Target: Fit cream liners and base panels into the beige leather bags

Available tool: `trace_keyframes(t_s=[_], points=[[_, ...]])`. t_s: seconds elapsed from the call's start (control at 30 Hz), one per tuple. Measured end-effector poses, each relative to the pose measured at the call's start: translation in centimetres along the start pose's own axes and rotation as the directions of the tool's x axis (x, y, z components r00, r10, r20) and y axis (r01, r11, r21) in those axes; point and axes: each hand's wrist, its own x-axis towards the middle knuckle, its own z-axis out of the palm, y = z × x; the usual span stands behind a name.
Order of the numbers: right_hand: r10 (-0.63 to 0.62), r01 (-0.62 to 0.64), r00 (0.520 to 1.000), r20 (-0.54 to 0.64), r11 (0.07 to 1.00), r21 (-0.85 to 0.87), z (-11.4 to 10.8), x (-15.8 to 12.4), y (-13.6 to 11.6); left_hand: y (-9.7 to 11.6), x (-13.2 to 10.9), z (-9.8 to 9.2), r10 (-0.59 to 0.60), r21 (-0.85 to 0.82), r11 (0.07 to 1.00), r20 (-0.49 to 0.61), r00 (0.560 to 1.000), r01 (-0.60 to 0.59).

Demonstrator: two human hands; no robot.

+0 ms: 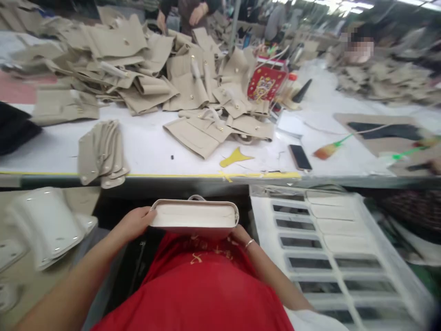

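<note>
I hold a thick stack of flat cream pieces [195, 214] against my red shirt, just below the table's front edge. My left hand [135, 222] grips the stack's left end, thumb on top. My right hand [240, 235], with a ring on one finger, grips the right end from underneath; most of its fingers are hidden by the stack.
A long white table [148, 147] carries heaps of beige pieces [144, 73], a small beige stack [102, 154], a yellow scrap [234, 157], a phone [300, 156] and a brush [330, 148]. A white crate [339, 257] stands on my right. White moulded parts [44, 225] lie left. Other people work across the table.
</note>
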Motion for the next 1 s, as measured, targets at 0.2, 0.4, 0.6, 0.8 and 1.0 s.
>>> trace_keyframes(t_s=[0.2,0.4,0.6,0.8,1.0], points=[[-0.077,0.02,0.979,-0.19,0.958,-0.285,-5.2,-2.4,-2.2,0.2,0.9,-0.1,0.048,0.081,0.996,0.016,0.999,-0.049],[-0.222,0.023,0.966,-0.131,0.581,-0.813,-3.6,-4.1,-6.2,-0.2,0.7,0.0,0.01,0.036,0.999,0.061,0.998,-0.012],[-0.244,0.051,0.967,-0.076,0.475,-0.878,-2.5,-3.9,-5.4,0.8,0.5,-0.3,0.166,0.42,0.898,-0.042,0.985,-0.133],[-0.227,0.07,0.971,-0.078,0.576,-0.814,-2.8,-3.8,-5.5,-0.7,0.5,-0.9,0.118,-0.16,0.981,0.064,0.991,-0.107],[-0.163,0.058,0.983,-0.078,0.693,-0.719,-3.3,-3.5,-5.6,-1.5,0.7,-1.7,0.039,-0.356,0.934,0.192,0.981,0.032]])
